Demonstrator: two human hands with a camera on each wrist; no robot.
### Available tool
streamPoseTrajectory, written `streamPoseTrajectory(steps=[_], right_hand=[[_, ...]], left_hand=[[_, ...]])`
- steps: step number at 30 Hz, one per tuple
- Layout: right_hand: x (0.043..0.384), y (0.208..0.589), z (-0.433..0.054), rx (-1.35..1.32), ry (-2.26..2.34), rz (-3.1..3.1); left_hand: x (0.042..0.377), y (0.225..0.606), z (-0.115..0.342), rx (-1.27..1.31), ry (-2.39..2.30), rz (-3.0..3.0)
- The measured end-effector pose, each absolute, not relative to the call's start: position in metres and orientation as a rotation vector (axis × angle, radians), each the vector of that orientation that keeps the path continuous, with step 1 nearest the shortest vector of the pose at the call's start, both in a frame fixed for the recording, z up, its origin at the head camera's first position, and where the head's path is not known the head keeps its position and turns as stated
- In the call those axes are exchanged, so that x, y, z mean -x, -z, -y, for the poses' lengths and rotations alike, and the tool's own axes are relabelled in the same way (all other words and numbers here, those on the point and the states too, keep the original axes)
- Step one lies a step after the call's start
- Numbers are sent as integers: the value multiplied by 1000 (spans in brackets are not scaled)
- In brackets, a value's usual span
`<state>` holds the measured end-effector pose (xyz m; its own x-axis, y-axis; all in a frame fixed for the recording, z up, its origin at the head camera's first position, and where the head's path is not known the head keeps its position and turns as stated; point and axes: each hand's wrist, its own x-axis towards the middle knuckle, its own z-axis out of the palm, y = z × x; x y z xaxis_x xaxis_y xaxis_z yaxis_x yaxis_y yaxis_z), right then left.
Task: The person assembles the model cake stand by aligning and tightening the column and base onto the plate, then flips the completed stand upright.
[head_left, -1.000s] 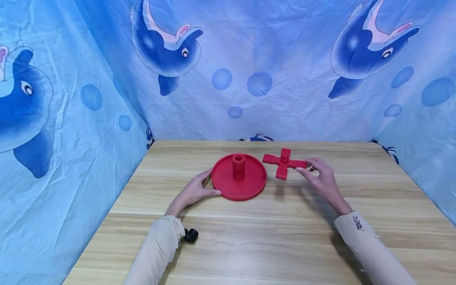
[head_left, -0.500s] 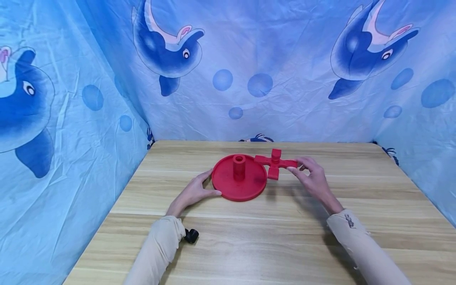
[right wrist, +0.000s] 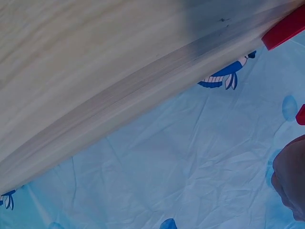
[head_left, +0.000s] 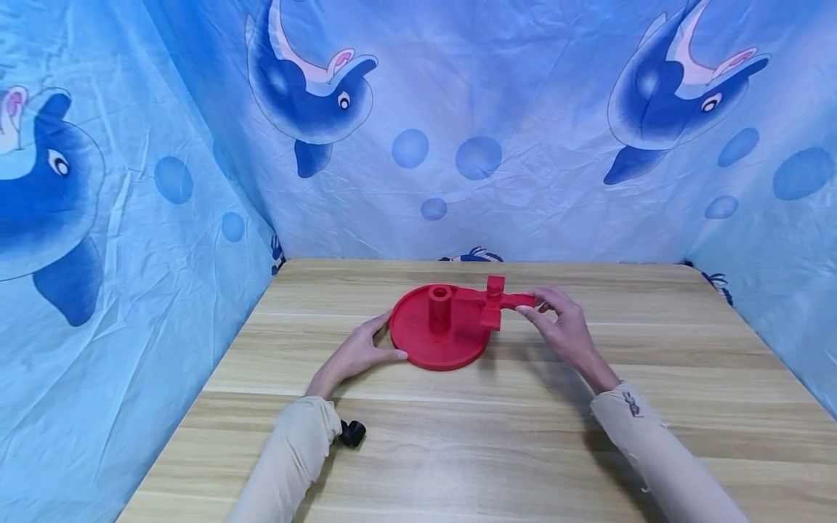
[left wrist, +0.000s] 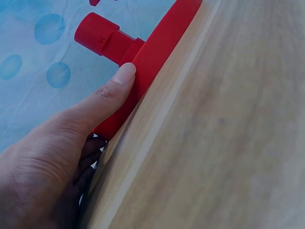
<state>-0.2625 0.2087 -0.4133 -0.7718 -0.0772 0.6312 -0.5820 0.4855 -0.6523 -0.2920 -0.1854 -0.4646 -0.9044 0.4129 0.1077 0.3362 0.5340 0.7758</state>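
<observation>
A round red base (head_left: pixel 418 341) with a raised rim lies on the wooden table, and a hollow red post (head_left: pixel 440 314) rises from its middle. My left hand (head_left: pixel 360 351) holds the base at its left side, thumb at the near rim and fingers farther round. In the left wrist view the thumb (left wrist: pixel 107 98) presses the base's side, and the post shows the marking "34". My right hand (head_left: pixel 564 325) pinches one arm of a red four-armed cross piece (head_left: pixel 494 301). This piece hangs above the base's right part, its left arm close beside the post's top.
The wooden table (head_left: pixel 418 450) reaches back to a blue cloth (head_left: pixel 549 211) printed with dolphins, which also covers both sides. A small black device (head_left: pixel 353 434) sits at the left sleeve's cuff.
My right hand has carried the cross piece left, from beside the base to over its right part. My left hand and the base stay in place.
</observation>
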Motion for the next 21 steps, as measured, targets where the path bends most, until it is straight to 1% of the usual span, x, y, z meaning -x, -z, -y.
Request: streamPoseTrajectory(steps=[3, 10, 21], right_hand=[[264, 414, -205, -547, -1264, 2195], [240, 383, -182, -578, -1303, 2183], [240, 377, -174, -536, -1425, 2238]], left_hand=[[292, 464, 185, -663, -1331, -2665], [292, 464, 185, -650, -1331, -2664], [292, 464, 185, -639, -1301, -2693]])
